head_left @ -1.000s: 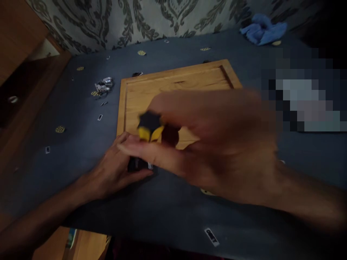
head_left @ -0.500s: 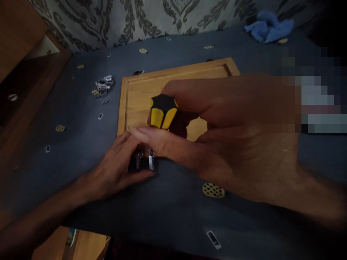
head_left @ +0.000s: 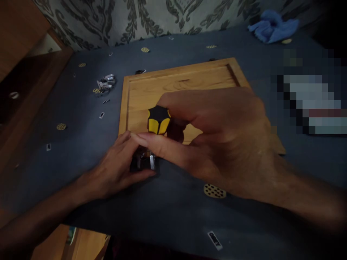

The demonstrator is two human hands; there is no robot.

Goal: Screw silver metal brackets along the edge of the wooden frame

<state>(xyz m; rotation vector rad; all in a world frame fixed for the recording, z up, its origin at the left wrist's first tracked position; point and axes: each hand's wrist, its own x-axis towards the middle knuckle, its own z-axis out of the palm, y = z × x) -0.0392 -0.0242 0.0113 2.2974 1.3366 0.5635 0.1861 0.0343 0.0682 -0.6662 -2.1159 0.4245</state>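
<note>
My right hand (head_left: 217,126) is closed around a screwdriver with a black and yellow handle (head_left: 158,117). Its butt end points up at me, while the shaft and tip are hidden behind the fingers. Under it, at the near left corner of a wooden cabinet door (head_left: 176,77), sits a metal hinge (head_left: 152,161), only partly visible. My left hand (head_left: 119,159) grips around this hinge, thumb on the near side and fingers on the far side. The fingertips of both hands meet just above the hinge.
A small pile of metal hinges (head_left: 106,83) lies on the dark blue patterned table cover (head_left: 168,206), with two small screws (head_left: 106,101) nearby. A crumpled blue cloth (head_left: 273,27) rests at the back right. At left stands a wooden cabinet (head_left: 59,59).
My right hand and the screwdriver have shifted slightly down and left, and the hand has turned, uncovering more of the door's right side. My left hand stays around the hinge.
</note>
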